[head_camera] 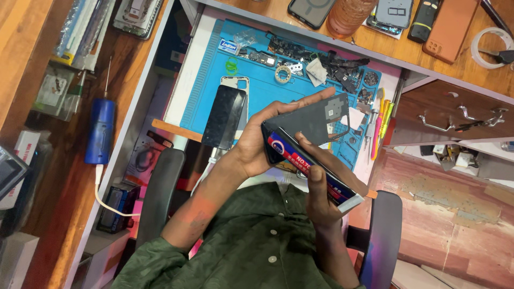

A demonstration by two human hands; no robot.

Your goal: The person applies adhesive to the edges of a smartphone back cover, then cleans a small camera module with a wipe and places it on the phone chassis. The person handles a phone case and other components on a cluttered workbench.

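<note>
My left hand (256,145) grips a dark phone (316,120) from below, its opened grey back facing up. Right under the phone lies a flat dark package with a red and blue label (300,158) and a white end (350,203). My right hand (317,184) is closed on this package, one finger lying across its label. Both hands are held above my lap, in front of the blue work mat (267,91).
On the mat lie a black screen panel over a phone frame (225,115), small parts (332,64) and pens and tools (377,126). Phones (310,10), an orange case (450,27) and a tape roll (490,45) sit on the desk. An open drawer (450,118) is right, a blue cylinder (100,131) left.
</note>
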